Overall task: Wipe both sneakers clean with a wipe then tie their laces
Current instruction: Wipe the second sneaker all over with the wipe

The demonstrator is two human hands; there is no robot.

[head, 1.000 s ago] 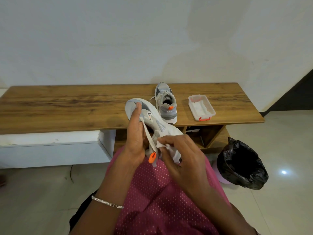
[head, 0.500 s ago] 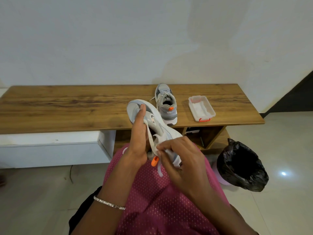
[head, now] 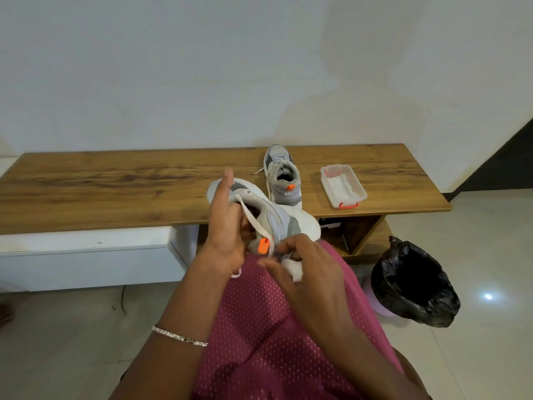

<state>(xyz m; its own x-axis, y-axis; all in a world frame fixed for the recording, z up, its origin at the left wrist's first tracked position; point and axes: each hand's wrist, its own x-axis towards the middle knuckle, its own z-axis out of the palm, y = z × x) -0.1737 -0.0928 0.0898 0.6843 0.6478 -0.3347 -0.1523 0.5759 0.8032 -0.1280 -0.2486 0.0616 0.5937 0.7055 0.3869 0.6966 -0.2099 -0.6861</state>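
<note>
Sneaker [head: 277, 223] held heel-near, toe-away over the lap [head: 259, 327]
The left hand [head: 227, 229] grips its collar; its long axis runs from the heel by both hands out toward the worktop [head: 115, 192]. The right hand [head: 311, 269], nearer the heel, pinches a wipe [head: 292, 269] against it (the second sneaker [head: 284, 183] stands on the worktop).

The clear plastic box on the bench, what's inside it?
The clear box on the wooden bench holds white crumpled sheets, probably wipes. Whatever lies beneath the top layer is covered, so their number cannot be told.
</note>
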